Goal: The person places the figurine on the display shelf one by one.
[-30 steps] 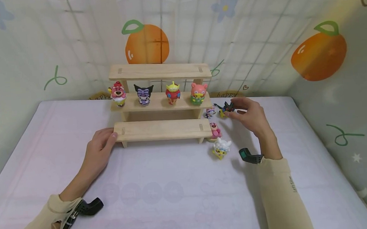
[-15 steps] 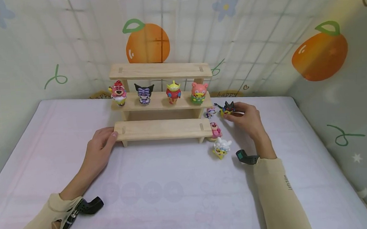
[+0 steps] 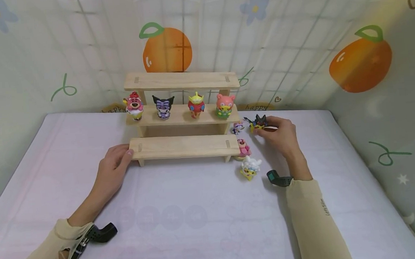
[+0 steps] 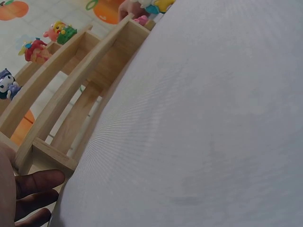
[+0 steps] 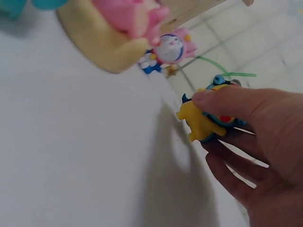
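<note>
Two hands work apart: the left hand (image 3: 112, 167) holds the wooden shelf (image 3: 183, 146); right of it, the right hand (image 3: 282, 136) pinches a yellow toy (image 5: 196, 121). It looks light and hard; pinch its round body.

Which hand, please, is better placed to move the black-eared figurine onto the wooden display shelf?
The right hand, I'd judge: it pinches the black-eared figurine beside the right end of the wooden display shelf, while the left hand rests against the left end of its lowest tier.
</note>
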Tool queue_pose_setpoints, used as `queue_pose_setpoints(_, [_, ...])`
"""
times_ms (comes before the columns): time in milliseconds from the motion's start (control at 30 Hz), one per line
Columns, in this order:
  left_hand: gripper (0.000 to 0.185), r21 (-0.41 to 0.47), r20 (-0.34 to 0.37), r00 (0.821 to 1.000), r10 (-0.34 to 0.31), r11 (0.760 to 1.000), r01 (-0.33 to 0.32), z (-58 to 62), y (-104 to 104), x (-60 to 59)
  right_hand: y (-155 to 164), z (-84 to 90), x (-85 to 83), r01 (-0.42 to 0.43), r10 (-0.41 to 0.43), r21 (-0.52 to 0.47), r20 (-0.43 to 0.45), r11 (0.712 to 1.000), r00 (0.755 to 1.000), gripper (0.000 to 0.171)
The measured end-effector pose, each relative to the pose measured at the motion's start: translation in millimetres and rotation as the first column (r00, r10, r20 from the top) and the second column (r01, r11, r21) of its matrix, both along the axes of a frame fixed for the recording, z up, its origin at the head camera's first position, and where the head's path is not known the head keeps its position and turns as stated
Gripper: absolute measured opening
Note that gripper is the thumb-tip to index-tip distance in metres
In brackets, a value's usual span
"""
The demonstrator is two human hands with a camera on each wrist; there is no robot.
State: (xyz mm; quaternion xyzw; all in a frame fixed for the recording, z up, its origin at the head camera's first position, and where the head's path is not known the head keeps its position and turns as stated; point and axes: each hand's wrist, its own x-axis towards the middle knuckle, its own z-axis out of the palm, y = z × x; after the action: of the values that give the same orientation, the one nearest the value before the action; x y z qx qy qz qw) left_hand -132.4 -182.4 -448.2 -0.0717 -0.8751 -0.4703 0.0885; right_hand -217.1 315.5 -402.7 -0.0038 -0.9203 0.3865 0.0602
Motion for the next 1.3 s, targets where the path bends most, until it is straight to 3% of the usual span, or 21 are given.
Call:
queue_pose_setpoints(200, [0.041,-0.004,-0.004,1.000,-0.001,1.000,0.001,-0.6,0,-0.1,2,22.8,8.1,0.041,-0.040,0.006,-0.073,0.999,0.997,0.048])
queue_pose_setpoints(333, [0.041,-0.002,-0.011,1.000,-0.002,1.000,0.002,-0.1,0,-0.3,3,40.2,15.4,0.020,-0.018,0.020,-0.086,1.000,0.996,0.048])
queue_pose_setpoints(600, [0.041,-0.003,-0.008,1.000,-0.005,1.000,0.005,-0.4,0,-0.2,2,63.4,27.4,-0.100,0.096,0.100,0.041,0.990,0.995,0.051])
queue_pose_setpoints(967, [0.041,0.000,-0.007,1.000,-0.007,1.000,0.007,-0.6,0,-0.6,-4,87.4,40.1,-0.349,0.332,0.075,0.180,0.934,0.926,0.046])
queue_pose_setpoints(1300, [0.041,-0.002,-0.009,1.000,-0.010,1.000,0.010,-0.4,0,-1.0,-18,86.8,38.7,-0.459,0.438,0.078,0.200,0.885,0.877,0.033])
